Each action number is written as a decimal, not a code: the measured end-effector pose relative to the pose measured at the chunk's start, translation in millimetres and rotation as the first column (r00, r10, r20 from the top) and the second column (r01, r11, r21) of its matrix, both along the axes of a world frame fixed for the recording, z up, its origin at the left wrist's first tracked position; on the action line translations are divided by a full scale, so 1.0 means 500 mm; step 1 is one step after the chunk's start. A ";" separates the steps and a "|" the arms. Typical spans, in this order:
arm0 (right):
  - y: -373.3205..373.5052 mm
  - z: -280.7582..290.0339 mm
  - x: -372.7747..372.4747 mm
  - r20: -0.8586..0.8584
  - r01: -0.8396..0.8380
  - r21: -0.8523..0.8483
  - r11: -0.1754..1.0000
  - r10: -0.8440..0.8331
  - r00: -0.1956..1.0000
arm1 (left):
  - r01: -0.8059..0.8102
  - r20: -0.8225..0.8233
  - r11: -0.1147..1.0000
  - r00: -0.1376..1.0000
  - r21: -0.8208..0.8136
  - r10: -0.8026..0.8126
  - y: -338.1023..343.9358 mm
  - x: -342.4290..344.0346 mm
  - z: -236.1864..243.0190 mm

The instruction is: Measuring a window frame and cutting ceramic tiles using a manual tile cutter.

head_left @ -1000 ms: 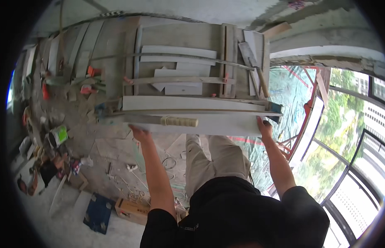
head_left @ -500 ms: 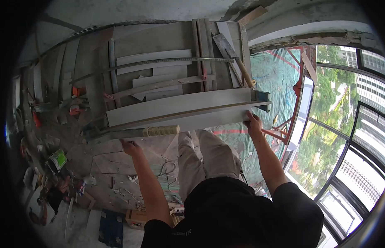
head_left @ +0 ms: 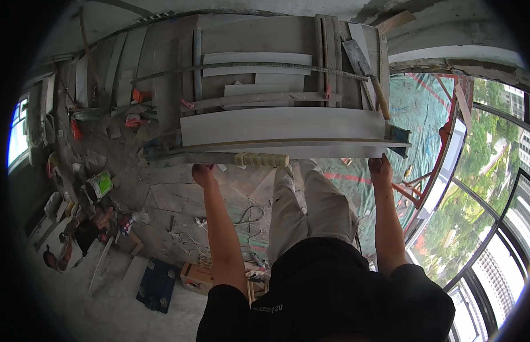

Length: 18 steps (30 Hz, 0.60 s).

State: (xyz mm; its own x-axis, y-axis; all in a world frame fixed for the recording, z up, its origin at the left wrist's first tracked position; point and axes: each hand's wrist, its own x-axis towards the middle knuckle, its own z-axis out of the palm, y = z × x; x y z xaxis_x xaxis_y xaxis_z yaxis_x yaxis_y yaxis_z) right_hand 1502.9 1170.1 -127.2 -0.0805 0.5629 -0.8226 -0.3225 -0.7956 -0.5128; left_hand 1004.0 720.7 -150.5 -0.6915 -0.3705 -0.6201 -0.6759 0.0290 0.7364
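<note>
A long white tile strip (head_left: 287, 124) lies on a bench beyond a narrow rail (head_left: 287, 141) that looks like part of a manual tile cutter. On the near side of the rail shows another white strip (head_left: 333, 151). My right hand (head_left: 380, 171) pinches its near edge at the right end. My left hand (head_left: 205, 175) is closed under a metal bar whose grip is wrapped in yellowish tape (head_left: 262, 160). Whatever the left fingers hold is hidden by the bar. A blue metal end piece (head_left: 399, 137) sits at the rail's right end.
White offcuts (head_left: 256, 62), a long metal ruler (head_left: 253, 66) and a wooden-handled tool (head_left: 380, 94) lie across the bench. Green sheeting (head_left: 416, 114) covers the floor at right, beside windows (head_left: 492, 171). Cables (head_left: 250, 219), a carton (head_left: 196, 276) and debris lie on the floor.
The bench has shifted rightward and up in view. My right hand has slid from over the near strip to its near edge. My left hand now meets the bar.
</note>
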 end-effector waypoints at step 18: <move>0.021 0.004 -0.051 0.127 0.097 0.015 0.995 -0.098 0.987 | 0.324 -0.068 0.946 0.944 0.011 -0.322 -0.123 -0.050 -0.095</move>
State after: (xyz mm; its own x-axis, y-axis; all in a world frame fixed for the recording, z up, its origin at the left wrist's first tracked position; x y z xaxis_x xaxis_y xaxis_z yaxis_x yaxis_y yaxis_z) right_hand 1477.3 1180.5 -125.4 0.0803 0.5699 -0.8177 -0.3299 -0.7590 -0.5614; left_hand 979.2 659.4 -198.1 -0.8103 -0.1075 -0.5760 -0.5843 0.2215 0.7807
